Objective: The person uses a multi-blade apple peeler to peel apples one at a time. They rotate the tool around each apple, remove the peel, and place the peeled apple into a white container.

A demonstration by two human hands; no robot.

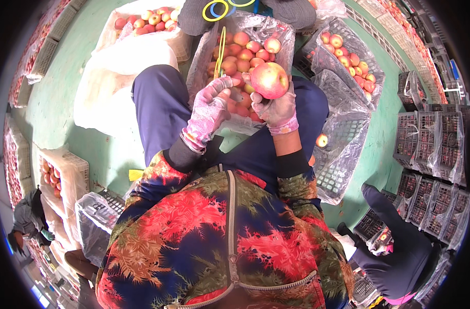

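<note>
My right hand, in a pink fingerless glove, holds a large red and yellow apple over a plastic-lined crate of apples between my knees. My left hand, gloved alike, is just left of it; a thin yellow ring seen nearly edge-on stands up from its fingers. Whether the fingertips pinch the ring or it hangs from them is hard to tell. Beneath both hands many red apples fill the crate. Past its far edge, another person holds yellow and blue rings near their knees.
A white crate of apples stands upper left, with bright plastic sheeting beside it. On the right are a lined crate of apples and a plastic-lined black crate with a loose apple. Co-workers bend at lower left and lower right.
</note>
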